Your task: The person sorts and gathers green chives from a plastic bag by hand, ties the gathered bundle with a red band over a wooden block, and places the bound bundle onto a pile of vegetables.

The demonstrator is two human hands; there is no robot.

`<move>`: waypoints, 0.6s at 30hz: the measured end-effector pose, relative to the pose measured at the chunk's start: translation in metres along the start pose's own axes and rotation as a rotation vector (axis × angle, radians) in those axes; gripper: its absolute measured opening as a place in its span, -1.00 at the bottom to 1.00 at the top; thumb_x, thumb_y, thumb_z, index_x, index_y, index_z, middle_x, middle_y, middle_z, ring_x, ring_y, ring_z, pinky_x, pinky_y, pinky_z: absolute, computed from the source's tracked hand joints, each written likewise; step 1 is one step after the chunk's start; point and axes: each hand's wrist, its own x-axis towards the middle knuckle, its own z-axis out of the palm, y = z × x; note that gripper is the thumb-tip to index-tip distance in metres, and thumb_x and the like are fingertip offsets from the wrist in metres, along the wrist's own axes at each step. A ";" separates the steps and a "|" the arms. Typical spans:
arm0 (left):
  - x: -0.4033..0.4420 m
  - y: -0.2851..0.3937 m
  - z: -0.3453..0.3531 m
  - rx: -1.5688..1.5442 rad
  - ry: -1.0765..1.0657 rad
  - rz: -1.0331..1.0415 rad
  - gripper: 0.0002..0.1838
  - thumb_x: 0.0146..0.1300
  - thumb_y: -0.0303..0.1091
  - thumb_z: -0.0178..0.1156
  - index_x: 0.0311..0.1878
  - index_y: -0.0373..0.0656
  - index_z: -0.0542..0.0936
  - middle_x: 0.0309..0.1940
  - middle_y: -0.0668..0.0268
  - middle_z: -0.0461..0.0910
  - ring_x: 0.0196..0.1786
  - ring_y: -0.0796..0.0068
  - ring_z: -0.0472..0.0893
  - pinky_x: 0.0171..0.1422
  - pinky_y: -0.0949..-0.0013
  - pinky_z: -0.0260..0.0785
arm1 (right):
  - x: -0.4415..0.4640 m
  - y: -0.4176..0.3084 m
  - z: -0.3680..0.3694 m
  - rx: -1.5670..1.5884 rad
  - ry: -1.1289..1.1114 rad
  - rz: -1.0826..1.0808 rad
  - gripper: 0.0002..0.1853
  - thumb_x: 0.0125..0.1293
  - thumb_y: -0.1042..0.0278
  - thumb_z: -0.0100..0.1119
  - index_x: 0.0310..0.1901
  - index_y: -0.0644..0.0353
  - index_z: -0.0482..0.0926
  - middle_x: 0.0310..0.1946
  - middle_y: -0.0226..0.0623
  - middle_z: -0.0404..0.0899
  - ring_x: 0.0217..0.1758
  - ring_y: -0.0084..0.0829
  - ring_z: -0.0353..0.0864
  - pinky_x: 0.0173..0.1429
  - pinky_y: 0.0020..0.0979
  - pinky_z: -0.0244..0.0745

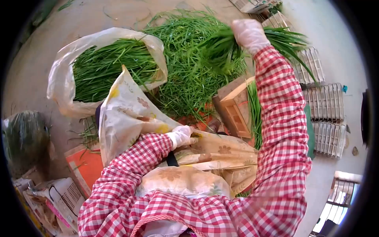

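My right hand (248, 35), in a pale thin glove, is raised at the upper right and closed round a bunch of long green leaves (284, 39) that stick out on both sides of the fist. Below and left of it lies a large heap of loose green leaves (185, 67). My left hand (181, 136), gloved too, rests low over the flowered apron (213, 150) with its fingers closed; what they hold, if anything, is hidden. Left of the heap stands an open clear plastic bag (59, 83) filled with green leaves.
A wooden box (235, 114) stands right of the heap, beside upright green leaves (254, 114). White wire-like crates (323, 102) line the right side. A wrapped green bundle (25, 136) and a white box (65, 197) are at the left, near an orange board (85, 166).
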 end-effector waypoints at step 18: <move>0.023 0.099 -0.169 -1.368 -0.142 0.655 0.08 0.02 0.55 -0.14 0.26 -0.36 0.19 -0.01 0.03 0.53 0.10 0.20 0.51 0.12 0.01 0.37 | -0.081 -0.052 -0.041 0.183 0.069 -0.098 -0.79 0.25 0.37 0.05 -0.15 0.23 0.59 -0.35 -0.17 0.64 -0.22 -0.29 0.66 -0.20 -0.26 0.59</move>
